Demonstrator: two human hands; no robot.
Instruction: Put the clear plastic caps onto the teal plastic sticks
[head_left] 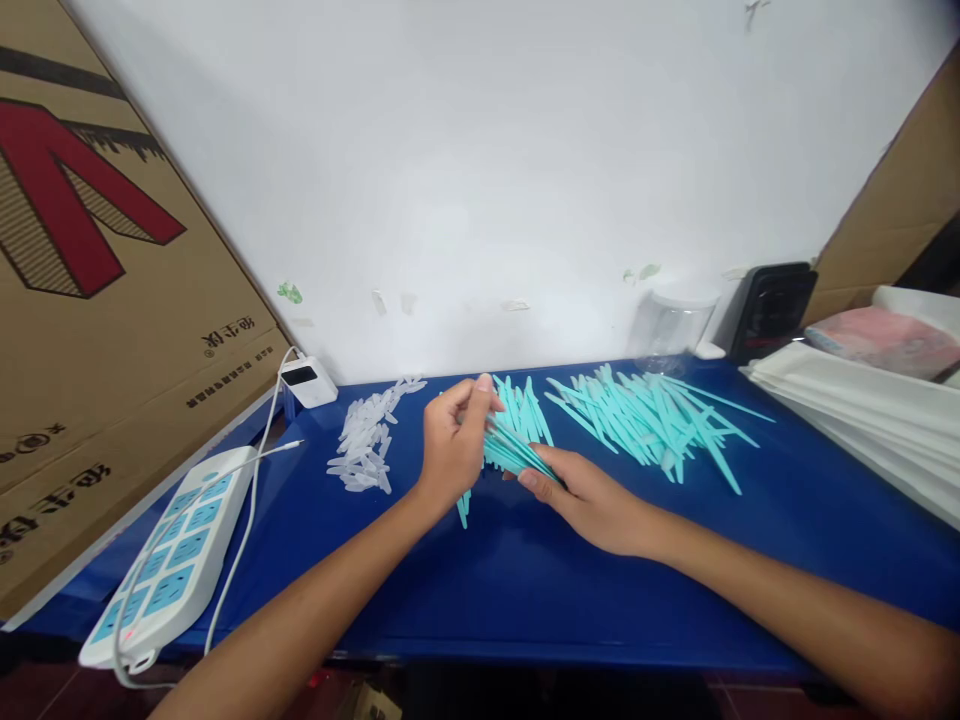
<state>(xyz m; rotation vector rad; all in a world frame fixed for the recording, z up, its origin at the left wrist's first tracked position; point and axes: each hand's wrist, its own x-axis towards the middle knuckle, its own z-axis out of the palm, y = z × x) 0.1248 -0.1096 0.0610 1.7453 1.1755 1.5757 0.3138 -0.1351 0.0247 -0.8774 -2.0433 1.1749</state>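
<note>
My right hand (581,495) is closed around a bundle of slim, tapered turquoise sticks (517,447), held slantwise above the table. At the bundle's upper left end, my left hand (459,440) pinches with thumb and fingers. Its fingertips partly hide what they grip. Behind and beneath my hands lies a pile of similar turquoise sticks (525,408), partly covered by them. A larger loose heap of turquoise sticks (652,420) spreads to the right. Left of my hands is a pile of small translucent whitish pieces (365,440), shaped like short caps.
The blue table (450,600) meets a white wall. At left are a white power strip (172,550), its cable, a small white device (309,382) and a large cardboard box (112,300). At right stand a clear container (671,325), a black object (772,308) and stacked white sheets (862,410).
</note>
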